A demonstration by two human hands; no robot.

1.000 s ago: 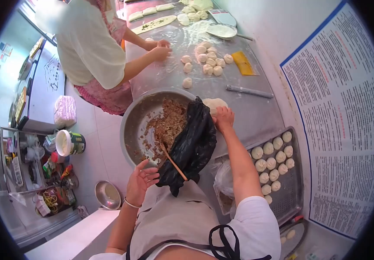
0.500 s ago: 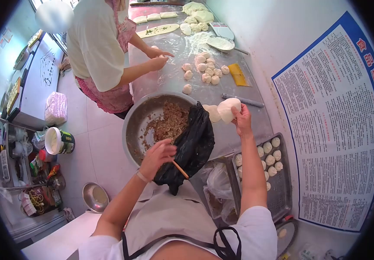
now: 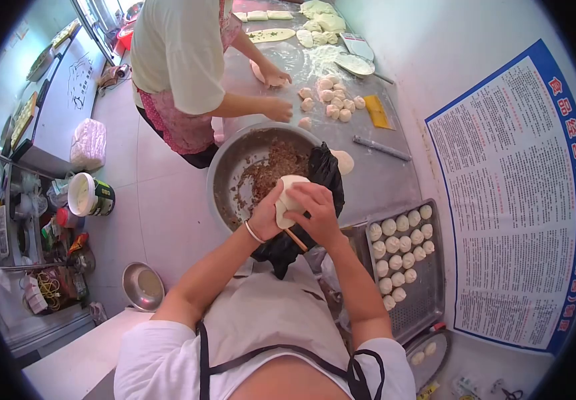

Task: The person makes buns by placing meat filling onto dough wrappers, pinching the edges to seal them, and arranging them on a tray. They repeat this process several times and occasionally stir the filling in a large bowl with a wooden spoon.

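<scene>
White dough wrapper (image 3: 287,208): sits over near right part of metal bowl (image 3: 229,160), gripped in left hand (image 3: 266,217) and under curled fingers of right hand (image 3: 316,212). Black bag (image 3: 328,177): drapes over bowl's right rim. Buns (image 3: 405,244): lie on tray (image 3: 416,315), near right.

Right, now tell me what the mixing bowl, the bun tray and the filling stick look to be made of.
The mixing bowl looks like satin stainless steel: grey, softly shining wall. The bun tray seems to be thin metal, perhaps aluminium or steel: dull grey, perforated base. The filling stick is probably smooth wood, from its even tan-brown colour.
</scene>
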